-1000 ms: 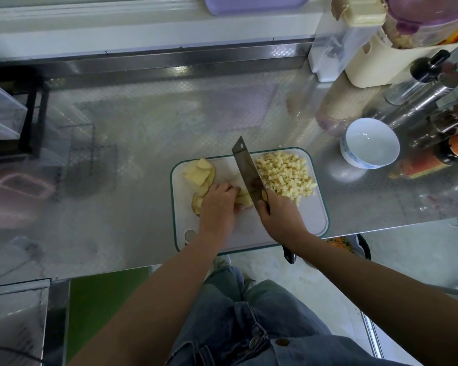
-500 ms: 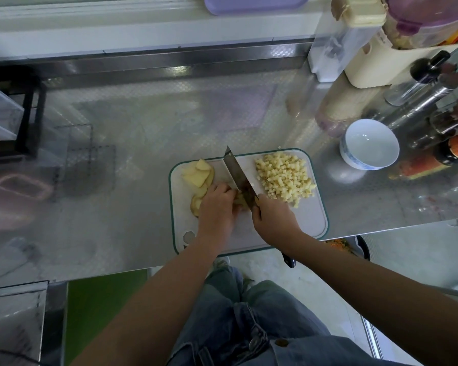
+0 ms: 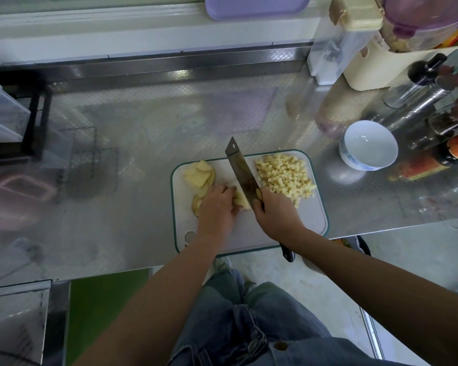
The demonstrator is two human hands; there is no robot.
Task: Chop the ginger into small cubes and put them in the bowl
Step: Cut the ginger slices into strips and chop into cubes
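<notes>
So the right hand (image 3: 275, 215) is wrapped round the knife (image 3: 242, 173), blade running near-to-far across the board (image 3: 310, 223). The left hand (image 3: 217, 204) has its fingers curled, pinning the ginger (image 3: 242, 202) right against the blade's left side. The cubes (image 3: 283, 173) are piled to its right, and the bowl (image 3: 354, 161) is further right, closer to the knife hand.

Embossed, shiny metal counter (image 3: 143, 143); matt white plastic cutting board (image 3: 310, 220); glossy ceramic bowl (image 3: 368, 143); polished steel cleaver (image 3: 239, 167).
</notes>
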